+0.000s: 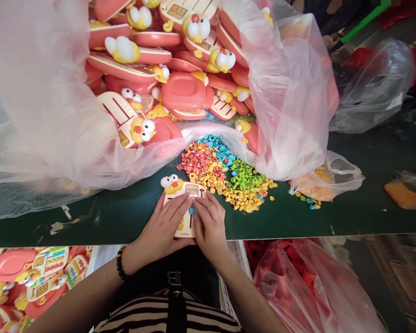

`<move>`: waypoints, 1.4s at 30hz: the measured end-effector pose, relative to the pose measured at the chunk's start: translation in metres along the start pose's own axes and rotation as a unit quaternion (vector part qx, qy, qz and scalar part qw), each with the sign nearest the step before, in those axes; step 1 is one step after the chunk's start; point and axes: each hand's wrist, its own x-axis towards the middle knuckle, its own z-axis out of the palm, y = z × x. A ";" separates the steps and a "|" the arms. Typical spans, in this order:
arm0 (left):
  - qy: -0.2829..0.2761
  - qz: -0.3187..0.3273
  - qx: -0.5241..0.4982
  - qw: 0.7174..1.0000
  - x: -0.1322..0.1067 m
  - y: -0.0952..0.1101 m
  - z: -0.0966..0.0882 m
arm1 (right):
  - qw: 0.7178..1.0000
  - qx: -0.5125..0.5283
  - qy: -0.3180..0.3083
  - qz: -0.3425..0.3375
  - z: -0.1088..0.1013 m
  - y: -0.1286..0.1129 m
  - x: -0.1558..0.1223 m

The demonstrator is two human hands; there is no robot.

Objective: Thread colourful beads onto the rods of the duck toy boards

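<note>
A cream toy panel (pixel 182 192) with big cartoon eyes lies flat on the dark green table (pixel 118 212) near its front edge. My left hand (pixel 164 226) rests on the panel's left side, fingers pressed down on it. My right hand (pixel 210 224) covers the right side, its fingertips pinched at a small blue bead (pixel 192 210) on the panel. Just behind the panel lies a heap of small beads (pixel 229 175) in red, yellow, green and blue.
A large clear plastic bag (pixel 45 115) full of red and cream toy panels fills the back of the table. A small bag of beads (pixel 327 178) lies at the right. Below the table edge are finished toys (pixel 27 277) at left and a red-filled bag (pixel 305 286) at right.
</note>
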 end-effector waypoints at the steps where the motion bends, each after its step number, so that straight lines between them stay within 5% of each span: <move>1: -0.002 -0.001 0.002 1.000 0.000 0.000 0.000 | 1.000 0.014 0.000 -0.004 -0.006 0.004 0.003; 6: -0.018 -0.002 0.002 1.000 -0.002 0.001 -0.002 | 0.982 -0.145 0.105 0.057 -0.046 0.051 0.040; 10: -0.016 0.002 0.009 1.000 -0.002 0.001 -0.002 | 0.945 -0.302 -0.003 0.126 -0.057 0.087 0.076; 16: -0.017 0.004 0.020 1.000 -0.002 0.003 -0.003 | 0.908 -0.401 -0.074 0.096 -0.049 0.090 0.096; 22: -0.019 -0.001 0.017 1.000 -0.002 0.003 -0.004 | 0.971 -0.237 0.012 -0.021 -0.047 0.061 0.075; 27: -0.017 -0.002 0.013 1.000 -0.001 0.002 -0.003 | 0.976 -0.191 0.037 -0.098 -0.014 0.036 0.047; 37: -0.017 -0.011 0.005 1.000 0.000 0.004 -0.003 | 0.999 0.029 -0.012 -0.007 -0.009 0.018 0.024; 42: -0.003 -0.006 0.029 1.000 -0.001 0.003 -0.001 | 0.997 0.061 -0.041 -0.028 -0.023 0.038 0.061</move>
